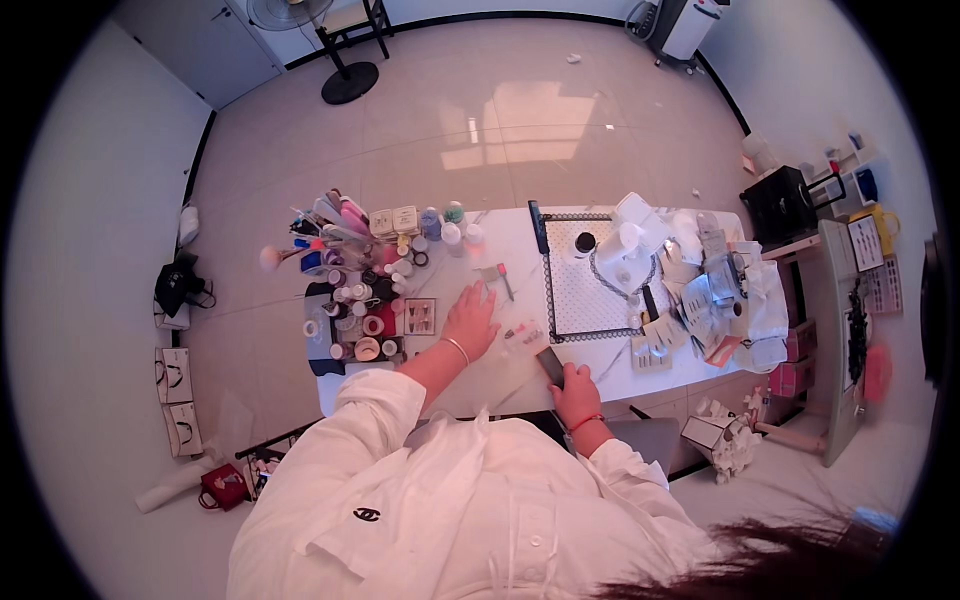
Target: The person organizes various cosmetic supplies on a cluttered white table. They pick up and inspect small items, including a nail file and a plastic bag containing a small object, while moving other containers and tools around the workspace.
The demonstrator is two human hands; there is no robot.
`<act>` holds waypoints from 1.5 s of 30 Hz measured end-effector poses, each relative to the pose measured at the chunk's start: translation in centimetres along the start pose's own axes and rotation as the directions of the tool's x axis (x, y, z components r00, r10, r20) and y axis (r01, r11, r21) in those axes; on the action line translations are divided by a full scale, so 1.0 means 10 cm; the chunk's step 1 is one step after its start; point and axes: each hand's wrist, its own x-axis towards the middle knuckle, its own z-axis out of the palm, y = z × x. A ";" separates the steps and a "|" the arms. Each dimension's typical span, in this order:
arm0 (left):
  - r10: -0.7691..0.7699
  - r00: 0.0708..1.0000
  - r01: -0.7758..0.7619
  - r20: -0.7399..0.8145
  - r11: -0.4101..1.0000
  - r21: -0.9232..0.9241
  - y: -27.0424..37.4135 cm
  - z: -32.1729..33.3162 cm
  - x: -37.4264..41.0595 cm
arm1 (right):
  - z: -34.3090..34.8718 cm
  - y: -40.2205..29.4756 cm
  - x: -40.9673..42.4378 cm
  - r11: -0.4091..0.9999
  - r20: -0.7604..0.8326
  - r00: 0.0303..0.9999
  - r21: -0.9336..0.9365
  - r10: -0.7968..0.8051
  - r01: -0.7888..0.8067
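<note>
My left hand (pixel 471 321) lies over the white marbled table (pixel 517 225) with its fingers apart and nothing visible in it. Just beyond its fingertips are a small grey-beige flat piece (pixel 489 274) and a small pink-headed tool (pixel 506 281) with a grey shaft. At the table's near edge my right hand (pixel 579 397) grips a dark, flat rectangular object (pixel 551 365), perhaps a phone. Between the hands lie several small pink and clear pieces (pixel 525 331), too small to make out. A flat case with brush-like shapes (pixel 420 316) sits left of my left hand.
Jars and bottles (pixel 367 300) crowd the table's left, below a holder full of brushes and pens (pixel 330 221). On the right, a lace-edged dotted mat (pixel 581 300) lies beside a white cylinder (pixel 619 241) and piled packets (pixel 701 300). A pedestal fan (pixel 349 79) stands beyond.
</note>
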 end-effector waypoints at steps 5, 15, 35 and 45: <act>0.052 0.998 -0.048 -0.034 0.993 0.104 -0.16 0.22 0.41 | -0.12 0.05 -0.01 0.997 0.005 1.000 -0.077 0.005 -0.004; -0.345 0.938 0.346 0.023 0.936 -0.069 0.05 -0.01 0.74 | -0.29 0.45 -0.01 0.997 0.048 0.997 -0.059 -0.056 0.059; -0.372 0.849 0.124 0.376 -0.552 -0.825 1.26 -1.40 -0.58 | -1.54 -0.16 0.34 0.668 -0.091 0.783 0.468 -0.615 0.578; -0.376 0.906 0.131 0.197 -0.195 -0.972 1.92 -1.60 -0.68 | -2.20 -0.65 -0.13 0.563 -0.077 0.760 0.625 -0.645 0.541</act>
